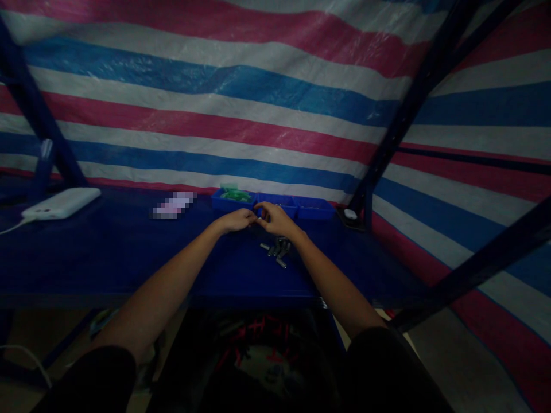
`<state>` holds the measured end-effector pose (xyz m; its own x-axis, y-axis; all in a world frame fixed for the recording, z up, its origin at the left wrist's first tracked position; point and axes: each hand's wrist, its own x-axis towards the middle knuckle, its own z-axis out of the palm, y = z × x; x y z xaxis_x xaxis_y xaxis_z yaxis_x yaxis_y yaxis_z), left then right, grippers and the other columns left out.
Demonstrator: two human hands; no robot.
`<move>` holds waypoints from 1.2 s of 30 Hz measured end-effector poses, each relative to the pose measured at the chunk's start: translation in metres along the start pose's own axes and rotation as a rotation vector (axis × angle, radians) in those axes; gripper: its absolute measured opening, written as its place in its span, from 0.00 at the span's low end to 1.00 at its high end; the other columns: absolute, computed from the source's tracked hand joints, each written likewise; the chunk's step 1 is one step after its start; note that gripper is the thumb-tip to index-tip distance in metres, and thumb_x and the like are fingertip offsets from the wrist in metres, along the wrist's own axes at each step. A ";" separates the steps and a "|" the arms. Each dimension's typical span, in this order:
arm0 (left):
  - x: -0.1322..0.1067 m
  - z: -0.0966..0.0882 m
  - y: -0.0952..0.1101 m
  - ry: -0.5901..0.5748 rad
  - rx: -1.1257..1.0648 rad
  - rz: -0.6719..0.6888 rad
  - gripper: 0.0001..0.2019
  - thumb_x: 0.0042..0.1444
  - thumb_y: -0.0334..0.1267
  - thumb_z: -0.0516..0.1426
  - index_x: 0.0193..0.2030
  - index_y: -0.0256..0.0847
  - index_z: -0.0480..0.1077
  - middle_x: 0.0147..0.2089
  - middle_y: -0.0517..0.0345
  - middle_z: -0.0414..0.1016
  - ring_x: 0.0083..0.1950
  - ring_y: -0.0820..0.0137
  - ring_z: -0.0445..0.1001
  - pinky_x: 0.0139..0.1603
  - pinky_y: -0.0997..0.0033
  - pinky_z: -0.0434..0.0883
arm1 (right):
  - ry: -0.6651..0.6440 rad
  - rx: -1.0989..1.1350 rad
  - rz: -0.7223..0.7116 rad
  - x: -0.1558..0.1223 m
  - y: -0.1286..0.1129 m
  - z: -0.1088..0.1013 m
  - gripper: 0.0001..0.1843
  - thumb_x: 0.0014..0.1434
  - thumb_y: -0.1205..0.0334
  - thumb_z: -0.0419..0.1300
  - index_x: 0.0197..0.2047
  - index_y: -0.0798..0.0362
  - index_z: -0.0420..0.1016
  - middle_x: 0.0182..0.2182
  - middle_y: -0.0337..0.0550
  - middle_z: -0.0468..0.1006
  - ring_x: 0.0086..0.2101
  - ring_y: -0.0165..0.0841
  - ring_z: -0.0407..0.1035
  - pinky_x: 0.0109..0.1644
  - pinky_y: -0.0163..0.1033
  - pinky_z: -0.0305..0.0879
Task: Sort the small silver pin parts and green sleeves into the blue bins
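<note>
I judge this unfinished: small grey metal cylinders (281, 262) lie loose behind the blue worktop (129, 246)'s front edge. Left hand (236, 219) and right hand (279, 219) meet, contents unclear.

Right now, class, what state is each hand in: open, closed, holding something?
Left hand: fingers curled inward; whether it grips anything cannot be told.
Right hand: fingers bent, close to the left; any held item is too small to tell.

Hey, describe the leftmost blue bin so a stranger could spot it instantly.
On the blue table, before the striped sheet, three blue bins stand in a row. Take the left bin, just beyond the left hand; only it shows green pieces above its rim.
</note>
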<state>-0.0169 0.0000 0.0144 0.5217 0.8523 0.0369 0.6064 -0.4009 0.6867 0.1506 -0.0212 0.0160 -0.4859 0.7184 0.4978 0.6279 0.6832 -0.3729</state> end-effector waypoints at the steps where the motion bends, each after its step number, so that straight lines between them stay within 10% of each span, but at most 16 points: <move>1: 0.000 -0.001 -0.001 -0.017 -0.103 -0.016 0.12 0.54 0.42 0.49 0.30 0.36 0.68 0.27 0.58 0.70 0.28 0.72 0.66 0.32 0.73 0.62 | 0.010 0.003 -0.016 0.000 0.000 0.000 0.18 0.50 0.67 0.58 0.47 0.56 0.66 0.30 0.39 0.69 0.29 0.27 0.63 0.33 0.32 0.58; 16: -0.003 -0.004 0.002 0.056 -0.562 -0.095 0.14 0.56 0.45 0.49 0.38 0.35 0.66 0.34 0.54 0.69 0.29 0.77 0.65 0.32 0.75 0.63 | 0.057 0.065 0.124 0.004 0.005 -0.007 0.08 0.56 0.64 0.53 0.33 0.58 0.72 0.25 0.38 0.73 0.26 0.26 0.63 0.32 0.30 0.55; 27: 0.001 0.003 0.009 0.280 -0.349 0.044 0.14 0.52 0.44 0.51 0.36 0.35 0.68 0.33 0.55 0.71 0.31 0.74 0.67 0.33 0.74 0.63 | 0.127 0.051 0.099 0.000 0.005 -0.006 0.14 0.54 0.58 0.56 0.42 0.55 0.68 0.24 0.35 0.70 0.24 0.26 0.63 0.31 0.31 0.57; 36: 0.003 0.008 0.012 0.209 -0.348 -0.010 0.23 0.57 0.50 0.44 0.35 0.32 0.70 0.30 0.52 0.72 0.25 0.75 0.65 0.29 0.73 0.61 | 0.124 -0.095 0.071 0.001 0.003 -0.010 0.10 0.59 0.60 0.51 0.37 0.54 0.70 0.28 0.40 0.74 0.29 0.28 0.66 0.34 0.32 0.58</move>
<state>-0.0034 -0.0052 0.0164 0.3615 0.9201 0.1510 0.3527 -0.2848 0.8913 0.1578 -0.0202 0.0232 -0.3630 0.7389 0.5678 0.7157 0.6112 -0.3379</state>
